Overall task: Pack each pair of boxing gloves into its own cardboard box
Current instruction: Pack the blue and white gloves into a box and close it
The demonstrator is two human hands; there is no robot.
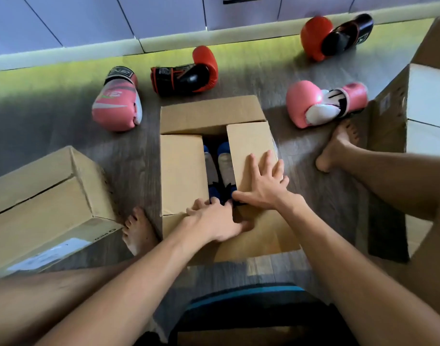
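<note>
A cardboard box (184,171) sits on the floor in front of me with its flaps partly folded in. Through the gap between the flaps I see a blue and white pair of gloves (222,168) inside. My right hand (261,186) lies flat with spread fingers on the right flap. My left hand (216,221) rests at the near edge of the opening, its fingers curled over the near flap. Two pink gloves (116,103) (321,103) and two red and black gloves (186,73) (334,36) lie apart on the floor beyond the box.
A closed cardboard box (46,203) lies on its side at the left. A tall open box (413,101) stands at the right. My bare feet (139,231) (339,146) flank the middle box. A light wall runs along the back.
</note>
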